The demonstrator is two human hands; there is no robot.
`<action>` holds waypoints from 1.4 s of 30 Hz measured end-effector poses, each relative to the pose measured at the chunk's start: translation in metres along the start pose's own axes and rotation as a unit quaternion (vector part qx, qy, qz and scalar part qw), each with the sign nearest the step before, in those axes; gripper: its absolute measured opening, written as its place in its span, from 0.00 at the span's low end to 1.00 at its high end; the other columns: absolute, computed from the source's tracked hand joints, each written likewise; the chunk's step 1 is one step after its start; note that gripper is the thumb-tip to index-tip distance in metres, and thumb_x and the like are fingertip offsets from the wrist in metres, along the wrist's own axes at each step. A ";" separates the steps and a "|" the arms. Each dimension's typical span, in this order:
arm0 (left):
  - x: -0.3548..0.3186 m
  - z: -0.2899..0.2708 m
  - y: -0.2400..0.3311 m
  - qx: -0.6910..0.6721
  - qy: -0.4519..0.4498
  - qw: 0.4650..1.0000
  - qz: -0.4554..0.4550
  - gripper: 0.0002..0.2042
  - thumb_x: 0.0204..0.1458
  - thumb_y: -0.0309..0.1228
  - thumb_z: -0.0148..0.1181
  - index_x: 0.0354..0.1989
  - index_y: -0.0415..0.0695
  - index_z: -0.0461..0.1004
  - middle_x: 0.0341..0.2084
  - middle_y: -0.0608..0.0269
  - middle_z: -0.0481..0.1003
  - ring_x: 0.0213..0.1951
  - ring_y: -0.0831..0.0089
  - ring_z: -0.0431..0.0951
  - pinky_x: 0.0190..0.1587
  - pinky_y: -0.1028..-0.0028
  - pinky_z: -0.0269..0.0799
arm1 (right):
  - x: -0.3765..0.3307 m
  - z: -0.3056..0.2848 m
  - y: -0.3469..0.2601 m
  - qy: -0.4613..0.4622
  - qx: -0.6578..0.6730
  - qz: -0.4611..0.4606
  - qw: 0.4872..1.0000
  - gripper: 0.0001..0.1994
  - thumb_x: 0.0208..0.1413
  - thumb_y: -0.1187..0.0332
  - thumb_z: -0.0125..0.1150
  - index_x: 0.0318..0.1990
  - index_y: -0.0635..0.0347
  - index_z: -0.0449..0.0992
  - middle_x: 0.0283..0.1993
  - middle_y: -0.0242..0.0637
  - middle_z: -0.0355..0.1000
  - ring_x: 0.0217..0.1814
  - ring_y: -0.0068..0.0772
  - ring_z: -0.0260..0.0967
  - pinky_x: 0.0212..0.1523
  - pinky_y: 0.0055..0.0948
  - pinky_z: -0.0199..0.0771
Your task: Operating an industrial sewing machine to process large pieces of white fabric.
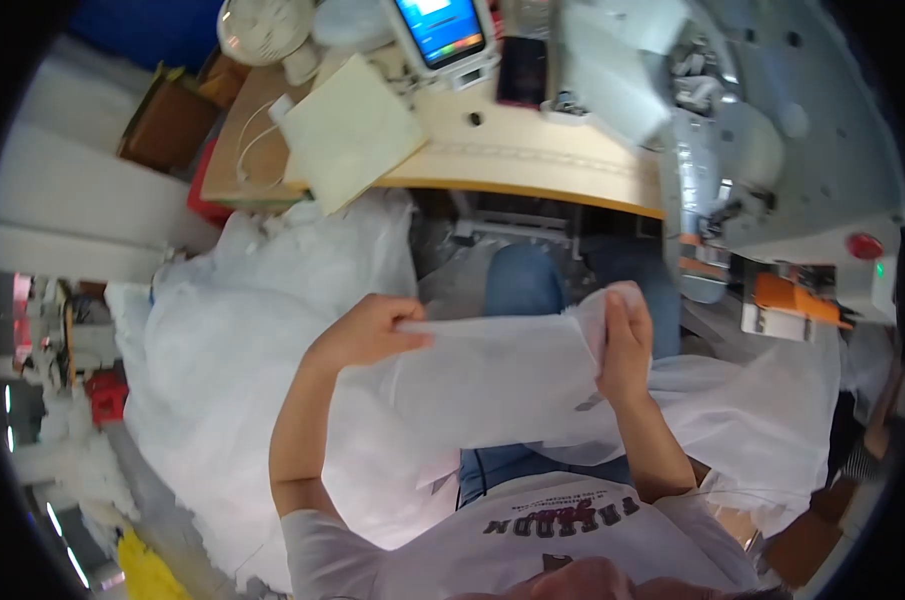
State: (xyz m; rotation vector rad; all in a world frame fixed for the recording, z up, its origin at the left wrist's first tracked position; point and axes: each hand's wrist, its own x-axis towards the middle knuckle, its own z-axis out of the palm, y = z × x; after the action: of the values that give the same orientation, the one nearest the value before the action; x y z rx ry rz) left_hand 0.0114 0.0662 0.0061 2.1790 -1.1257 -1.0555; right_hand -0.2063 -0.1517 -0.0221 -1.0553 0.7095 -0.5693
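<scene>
A piece of thin white fabric stretches between my two hands above my lap. My left hand pinches its upper edge near one corner. With fingers closed and thumb up, my right hand grips a gathered part of the same fabric. A small grey mark shows on the cloth beside my right wrist. More of the white fabric trails off past my right forearm. To the left, a large heap of sheer white material reaches up to the table's edge.
The sewing table stands ahead, with a pale square sheet overhanging its edge. A lit tablet, a dark phone and a white fan are on it. A sewing machine stands at the right, with an orange part below.
</scene>
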 end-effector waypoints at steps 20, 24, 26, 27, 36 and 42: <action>0.040 0.029 0.088 -0.126 0.151 0.976 0.090 0.06 0.48 0.24 0.55 0.35 0.39 0.69 0.21 0.67 0.69 0.27 0.81 0.68 0.29 0.83 0.62 | 0.009 -0.136 -0.099 -0.066 -0.187 -0.083 0.977 0.05 0.59 0.69 0.50 0.32 0.59 0.66 0.23 0.22 0.60 0.25 0.11 0.55 0.26 0.15 0.56; 0.032 0.050 0.107 -0.222 0.185 0.952 0.104 0.04 0.48 0.23 0.55 0.31 0.37 0.69 0.22 0.63 0.70 0.29 0.77 0.69 0.30 0.81 0.64 | 0.002 -0.115 -0.085 0.046 0.035 -0.056 0.997 0.05 0.57 0.70 0.53 0.38 0.60 0.69 0.29 0.26 0.67 0.28 0.13 0.61 0.29 0.15 0.62; 0.031 0.056 0.115 0.046 0.342 0.927 0.151 0.03 0.48 0.23 0.54 0.29 0.37 0.70 0.23 0.64 0.71 0.29 0.77 0.69 0.31 0.81 0.64 | -0.002 -0.110 -0.084 0.077 0.131 -0.035 0.988 0.07 0.56 0.71 0.54 0.42 0.61 0.70 0.33 0.28 0.70 0.30 0.14 0.65 0.30 0.15 0.65; 0.028 0.052 0.114 0.047 0.344 0.925 0.153 0.03 0.48 0.23 0.54 0.29 0.37 0.70 0.23 0.64 0.71 0.29 0.77 0.69 0.31 0.81 0.64 | -0.004 -0.109 -0.087 0.059 0.178 0.011 0.982 0.08 0.55 0.70 0.55 0.41 0.60 0.70 0.33 0.29 0.70 0.30 0.15 0.66 0.30 0.16 0.66; 0.023 0.026 0.039 -0.378 0.048 0.918 -0.107 0.05 0.45 0.28 0.60 0.30 0.42 0.74 0.23 0.74 0.70 0.26 0.84 0.66 0.29 0.84 0.61 | -0.024 -0.117 -0.080 -0.107 0.359 0.113 0.920 0.08 0.51 0.68 0.58 0.36 0.57 0.69 0.33 0.34 0.72 0.31 0.23 0.70 0.28 0.22 0.69; 0.032 0.035 0.055 -0.501 0.091 0.860 -0.038 0.07 0.46 0.31 0.61 0.22 0.45 0.70 0.19 0.76 0.66 0.22 0.86 0.64 0.23 0.83 0.58 | 0.009 -0.126 -0.086 0.150 -0.263 -0.268 0.915 0.03 0.50 0.79 0.51 0.31 0.61 0.69 0.24 0.29 0.68 0.26 0.15 0.62 0.27 0.16 0.62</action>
State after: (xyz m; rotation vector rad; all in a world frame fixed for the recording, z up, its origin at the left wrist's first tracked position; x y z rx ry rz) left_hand -0.0307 0.0067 0.0095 1.4152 -0.2479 -1.0856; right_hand -0.3031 -0.2637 0.0152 -1.7129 0.8708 -1.0660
